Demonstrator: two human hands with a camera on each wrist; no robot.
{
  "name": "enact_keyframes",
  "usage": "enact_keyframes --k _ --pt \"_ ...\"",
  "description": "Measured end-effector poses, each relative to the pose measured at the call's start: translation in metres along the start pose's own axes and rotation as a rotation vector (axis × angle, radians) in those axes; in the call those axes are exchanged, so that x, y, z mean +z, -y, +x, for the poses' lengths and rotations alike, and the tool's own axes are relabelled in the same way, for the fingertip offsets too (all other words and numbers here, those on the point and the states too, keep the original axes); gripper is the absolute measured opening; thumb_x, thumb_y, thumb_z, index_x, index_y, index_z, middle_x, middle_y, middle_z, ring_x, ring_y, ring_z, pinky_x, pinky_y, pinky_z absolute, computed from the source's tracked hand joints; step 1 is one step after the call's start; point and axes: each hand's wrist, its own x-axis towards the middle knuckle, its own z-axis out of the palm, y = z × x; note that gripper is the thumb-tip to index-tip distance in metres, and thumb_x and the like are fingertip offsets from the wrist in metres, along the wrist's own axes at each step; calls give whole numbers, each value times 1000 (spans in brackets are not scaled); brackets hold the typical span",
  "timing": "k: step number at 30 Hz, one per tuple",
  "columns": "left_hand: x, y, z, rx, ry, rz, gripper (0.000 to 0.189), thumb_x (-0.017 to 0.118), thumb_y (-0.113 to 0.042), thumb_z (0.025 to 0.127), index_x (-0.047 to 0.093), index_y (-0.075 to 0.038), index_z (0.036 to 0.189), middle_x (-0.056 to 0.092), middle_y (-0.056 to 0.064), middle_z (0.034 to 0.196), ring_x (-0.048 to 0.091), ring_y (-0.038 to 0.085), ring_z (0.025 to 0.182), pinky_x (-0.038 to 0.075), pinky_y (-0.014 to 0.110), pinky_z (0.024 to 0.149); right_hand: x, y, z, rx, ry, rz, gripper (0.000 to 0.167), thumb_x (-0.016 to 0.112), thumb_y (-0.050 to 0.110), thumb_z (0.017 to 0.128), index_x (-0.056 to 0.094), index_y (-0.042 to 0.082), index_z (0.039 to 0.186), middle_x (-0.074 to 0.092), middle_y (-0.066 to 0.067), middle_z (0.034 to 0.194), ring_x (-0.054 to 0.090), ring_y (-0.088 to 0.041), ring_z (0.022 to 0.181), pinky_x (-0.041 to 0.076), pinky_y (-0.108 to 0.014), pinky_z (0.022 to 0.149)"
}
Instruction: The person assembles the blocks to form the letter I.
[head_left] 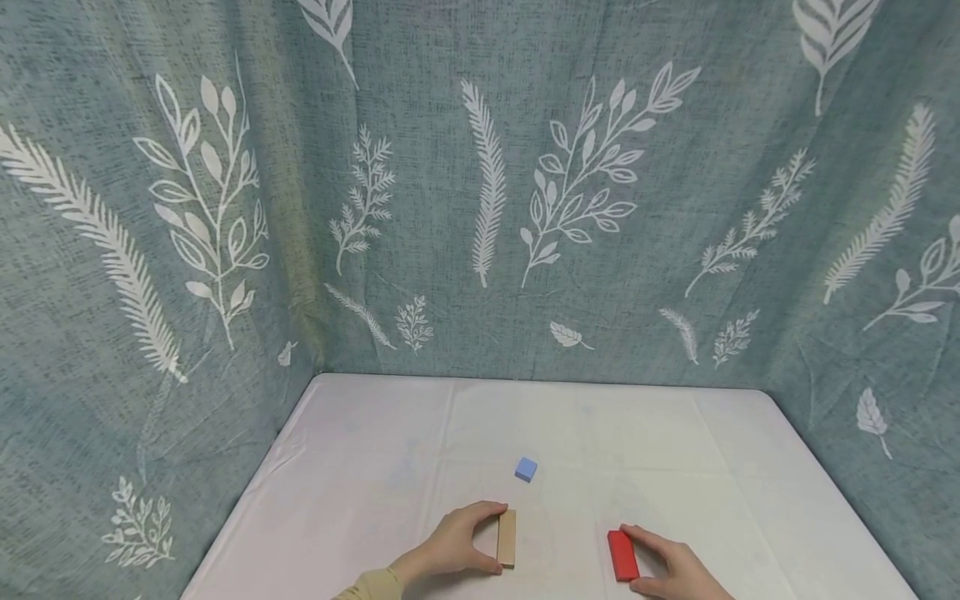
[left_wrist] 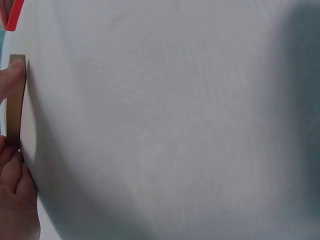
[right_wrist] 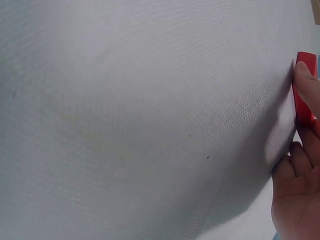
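My left hand (head_left: 455, 540) pinches a tan wooden block (head_left: 507, 539) by its two ends, thumb at the near end and fingers at the far end. To the right, a red block (head_left: 622, 556) is held the same way by my right hand (head_left: 672, 570). Both long blocks are at the white tabletop, apart from each other. Beyond the tan block lies a small blue block (head_left: 527, 469), touched by neither hand. In the left wrist view the thumb covers part of the tan block (left_wrist: 16, 110); the right wrist view shows the red block (right_wrist: 303, 107) partly behind the thumb.
A white cloth covers the table (head_left: 390, 442), with faint creases. Teal curtains (head_left: 435, 208) printed with white leaves and sprigs hang along its back, left and right edges.
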Motion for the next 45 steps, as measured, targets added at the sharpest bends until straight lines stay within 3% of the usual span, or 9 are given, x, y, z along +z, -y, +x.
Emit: enact_keyframes --k 7,13,18,33,35,42,45 --pt "-3 0 1 0 5 -41 76 86 -29 66 54 -5 131 58 11 132 53 32 124 46 38 106 -1 4 1 26 -13 -26 75 81 27 71 50 10 137 52 -19 136 45 -44 125 45 -60 98" --pt "-8 -3 4 -48 57 -142 75 86 -23 66 54 -2 130 57 13 134 50 33 127 44 35 108 1 6 3 77 -21 -33 75 83 25 70 50 10 137 52 -19 136 46 -43 124 46 -59 98" --pt "-10 -4 6 -78 80 -165 75 86 -19 65 54 0 130 57 13 134 50 33 128 44 33 109 2 9 4 113 -33 -31 76 83 24 69 51 10 136 52 -19 136 47 -41 124 46 -60 99" --pt "-22 -6 20 -35 22 -204 76 84 -17 69 49 5 133 52 20 138 48 38 128 43 40 107 0 20 9 165 -63 -15 74 84 25 67 55 7 132 56 -15 133 47 -40 125 43 -61 101" --pt "-24 -7 22 -31 23 -226 75 84 -14 69 49 6 133 51 21 138 47 38 129 43 40 108 -1 21 10 145 -68 -17 73 84 26 68 55 5 132 57 -16 132 48 -40 125 44 -60 101" --pt "-33 -12 29 -34 40 -275 77 82 -12 72 44 7 137 46 21 142 42 37 133 39 40 110 -11 23 11 -72 -96 -66 71 82 30 70 55 0 129 59 -20 129 51 -42 123 50 -49 97" --pt "-37 -13 31 -36 45 -284 77 81 -13 73 43 6 138 45 21 143 41 37 134 39 42 111 -14 28 12 -114 -106 -50 72 82 28 71 54 -2 130 57 -22 130 50 -44 123 51 -46 96"
